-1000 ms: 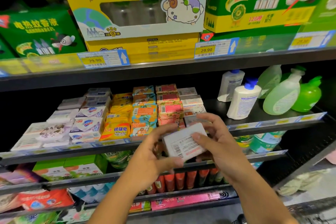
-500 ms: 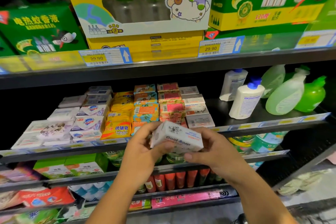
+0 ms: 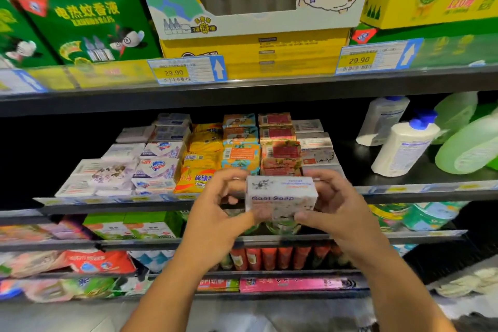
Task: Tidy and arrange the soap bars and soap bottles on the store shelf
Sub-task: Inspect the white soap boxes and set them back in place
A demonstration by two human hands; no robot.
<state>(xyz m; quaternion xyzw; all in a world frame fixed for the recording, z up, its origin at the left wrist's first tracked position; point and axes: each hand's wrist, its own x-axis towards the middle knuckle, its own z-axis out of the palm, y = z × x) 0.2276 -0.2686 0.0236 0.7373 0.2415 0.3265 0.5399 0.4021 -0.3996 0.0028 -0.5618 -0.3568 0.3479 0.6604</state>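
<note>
Head: left hand, right hand grip soap box.

We saw a white soap box lettered in purple, yellow soap packs, and a blue-capped white bottle.

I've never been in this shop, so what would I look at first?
Probably the white Goat Soap box in the middle, held between the left hand and right hand. Next, the big yellow box with a cartoon sheep on the top shelf, above the colourful rows of soap bars.
</note>
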